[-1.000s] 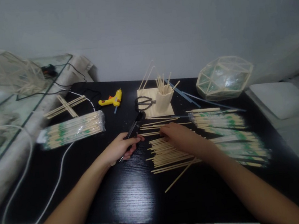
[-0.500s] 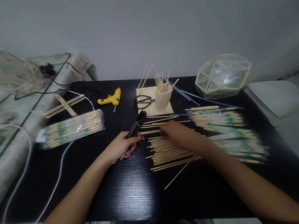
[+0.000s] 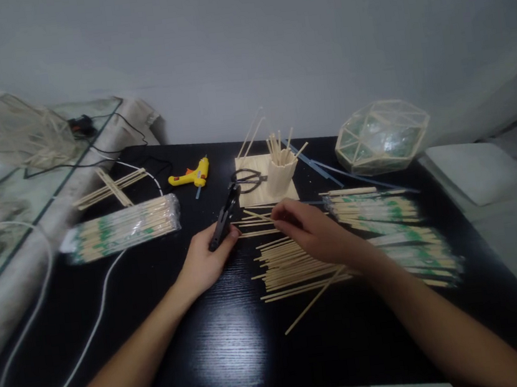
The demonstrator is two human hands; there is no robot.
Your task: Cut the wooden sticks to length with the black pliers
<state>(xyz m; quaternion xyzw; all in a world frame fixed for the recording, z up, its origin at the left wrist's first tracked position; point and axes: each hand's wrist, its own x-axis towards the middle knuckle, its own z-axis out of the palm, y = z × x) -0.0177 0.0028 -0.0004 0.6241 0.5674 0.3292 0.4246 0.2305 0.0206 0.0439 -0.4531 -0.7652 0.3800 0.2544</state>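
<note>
My left hand (image 3: 204,255) is closed round a slim black hand tool (image 3: 224,218), which points up and away from me. Between the fingers of my right hand (image 3: 307,228) is one end of a thin bamboo chopstick (image 3: 257,216), its other end raised to the left. Under and beside that hand lie several loose chopsticks (image 3: 290,265), in a wide row on the black table. One loose chopstick (image 3: 307,307) lies slantwise nearer to me. Beyond my hands, a cup made of sticks (image 3: 280,179) holds more sticks on a square wooden board (image 3: 252,197), next to black-handled scissors (image 3: 247,181).
A yellow glue gun (image 3: 193,174) and a wrapped chopstick pack (image 3: 126,227) lie to the left, near crossed sticks (image 3: 114,187) and a white cable (image 3: 106,300). Opened packs (image 3: 416,249) and a faceted stick frame (image 3: 381,137) are on the right.
My left hand has turned, so the black tool shows more of its body and stands steeper. My right hand has lifted one end of a chopstick off the table.
</note>
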